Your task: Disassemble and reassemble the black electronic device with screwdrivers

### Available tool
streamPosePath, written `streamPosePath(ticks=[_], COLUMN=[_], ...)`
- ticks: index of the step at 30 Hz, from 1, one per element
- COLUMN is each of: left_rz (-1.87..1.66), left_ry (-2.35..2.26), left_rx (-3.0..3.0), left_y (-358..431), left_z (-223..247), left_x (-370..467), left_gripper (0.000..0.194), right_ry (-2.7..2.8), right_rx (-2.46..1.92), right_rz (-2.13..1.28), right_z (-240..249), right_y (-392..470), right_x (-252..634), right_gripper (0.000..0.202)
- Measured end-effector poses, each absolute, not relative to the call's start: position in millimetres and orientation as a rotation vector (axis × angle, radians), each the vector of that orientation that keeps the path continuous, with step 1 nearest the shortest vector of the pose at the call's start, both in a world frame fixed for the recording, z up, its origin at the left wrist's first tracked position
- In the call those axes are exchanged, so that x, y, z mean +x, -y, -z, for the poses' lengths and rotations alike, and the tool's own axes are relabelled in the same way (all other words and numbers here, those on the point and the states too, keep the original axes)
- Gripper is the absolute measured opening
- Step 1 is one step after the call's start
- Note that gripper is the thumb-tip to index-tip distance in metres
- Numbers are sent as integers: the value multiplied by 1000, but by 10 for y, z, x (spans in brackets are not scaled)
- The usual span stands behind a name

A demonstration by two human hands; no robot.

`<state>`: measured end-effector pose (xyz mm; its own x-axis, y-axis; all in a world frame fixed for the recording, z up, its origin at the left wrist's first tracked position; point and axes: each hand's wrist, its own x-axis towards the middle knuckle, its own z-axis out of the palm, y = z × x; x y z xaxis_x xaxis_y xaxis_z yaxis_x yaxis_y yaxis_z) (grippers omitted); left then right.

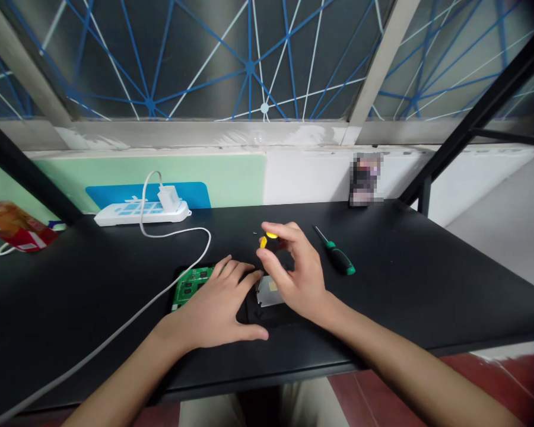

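Observation:
A green circuit board (191,286) in a black casing lies on the table, partly covered by my left hand (220,302). That hand rests palm down with its fingers spread and the thumb stretched out to the right. Beside it lies a silvery metal plate (269,292) with a pale label, on a dark part of the device. My right hand (296,270) is closed over the plate, thumb and fingers round a yellow-and-black handled tool (264,242). The lower end of this tool is hard to make out.
To the right lies a green-and-black screwdriver (338,255). A white power strip (142,212) with a plugged-in charger (169,198) stands at the back left; its white cable (129,323) crosses the table. A bottle (15,225) lies far left. A phone-like object (365,179) leans on the wall.

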<state>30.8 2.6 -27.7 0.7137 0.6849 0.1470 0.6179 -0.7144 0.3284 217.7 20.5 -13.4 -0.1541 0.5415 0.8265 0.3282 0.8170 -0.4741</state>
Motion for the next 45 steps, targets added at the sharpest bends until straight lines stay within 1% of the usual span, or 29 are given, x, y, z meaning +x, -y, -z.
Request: streamPosePath(ticks=[6,10,12,14,16,19,29,33,39,41,45], left_rz=[-399,-394,-388,-388,-393,-370,-266,-228,-176,-164,-157], left_ry=[-1028,-1060,-1063,-1065,-1067,-1076,-1077,-1067,-1090,-1090,-1101], left_rx=[2679,2682,2683,2678,2669,2657,2665,2683,2711,2734,2749], left_y=[-34,-40,-39,-38,-38,-39,-27,-14,22,40,99], left_z=[307,337,337,332,328,326,243,207,181,176,164], left_x=[284,265,262,261,258,249,265,270,264,284,395], left_gripper=[83,89,88,87,87,88,89,90,92,92,94], right_ry=[1721,1552,1608,1775,1842,1912,2101,2124,2038,2012,2023], right_rx=[-737,-814,-1045,-1387,-1476,-1563,-1715,-1742,-1712,-1683,-1618], right_rz=[-412,-370,-268,-120,-106,-81,224,275,312,316,286], right_z=[290,241,210,217,269,373,473,506,436,414,424], right_y=[-325,-558,-712,-860,-975,-1066,-1086,-1111,-1079,-1072,-1088], right_x=[2224,2453,2659,2866,3020,3104,3136,3177,3168,3167,3174], right_gripper=[53,61,52,44,38,38,37,36,46,44,31])
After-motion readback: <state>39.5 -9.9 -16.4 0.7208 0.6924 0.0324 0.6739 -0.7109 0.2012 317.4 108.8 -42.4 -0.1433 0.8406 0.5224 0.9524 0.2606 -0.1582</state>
